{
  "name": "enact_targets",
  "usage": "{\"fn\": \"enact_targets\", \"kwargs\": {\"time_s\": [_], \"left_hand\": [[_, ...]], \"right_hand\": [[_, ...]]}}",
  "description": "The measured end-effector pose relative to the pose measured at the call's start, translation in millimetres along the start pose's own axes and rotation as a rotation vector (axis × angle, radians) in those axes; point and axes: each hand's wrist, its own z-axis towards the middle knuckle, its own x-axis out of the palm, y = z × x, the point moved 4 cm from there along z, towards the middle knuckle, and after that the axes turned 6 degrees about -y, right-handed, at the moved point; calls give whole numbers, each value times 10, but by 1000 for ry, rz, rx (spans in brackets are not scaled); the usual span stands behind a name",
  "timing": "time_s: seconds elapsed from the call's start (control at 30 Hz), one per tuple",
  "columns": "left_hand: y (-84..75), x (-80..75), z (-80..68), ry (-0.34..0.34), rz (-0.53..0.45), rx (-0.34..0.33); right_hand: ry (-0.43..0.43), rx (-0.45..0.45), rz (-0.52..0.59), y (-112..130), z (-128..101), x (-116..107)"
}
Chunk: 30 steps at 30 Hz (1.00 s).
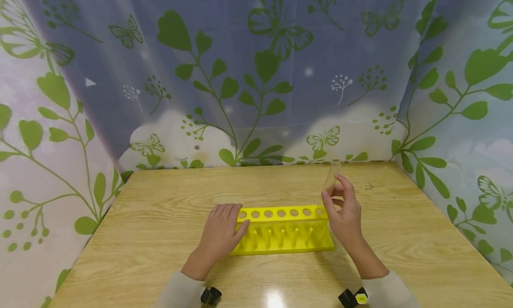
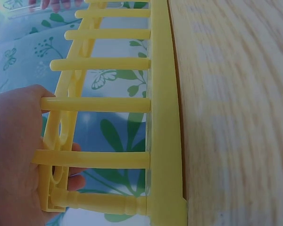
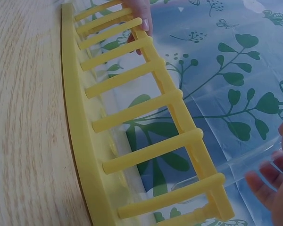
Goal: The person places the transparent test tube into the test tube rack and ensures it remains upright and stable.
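A yellow test tube rack (image 1: 274, 250) stands on the wooden table, with a row of round holes along its top bar and upright pegs below. My left hand (image 1: 221, 230) grips the rack's left end, thumb in front and fingers over the top bar. By the opposite end, my right hand (image 1: 345, 210) pinches a clear test tube (image 1: 331, 176) between thumb and fingers. The tube leans, its open mouth up and away from me. In the right wrist view, the lower part of the see-through tube (image 3: 247, 157) overlaps the rack's end beside the last pegs.
The wood-grain table (image 1: 168, 188) reaches back to a blue and white curtain (image 1: 240, 99) printed with green leaves and butterflies. Similar cloth hangs at both sides. Dark wrist devices (image 1: 211, 295) show at both sleeves.
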Motion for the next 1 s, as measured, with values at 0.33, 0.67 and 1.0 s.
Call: {"fn": "enact_targets", "kwargs": {"time_s": [0.33, 0.67, 1.0], "left_hand": [[1, 14, 3, -14, 1, 13], [8, 19, -4, 7, 3, -3], [-4, -11, 4, 0, -4, -2]], "right_hand": [[2, 8, -31, 7, 13, -7], [30, 22, -65, 13, 30, 21], [36, 36, -68, 20, 30, 18]]}}
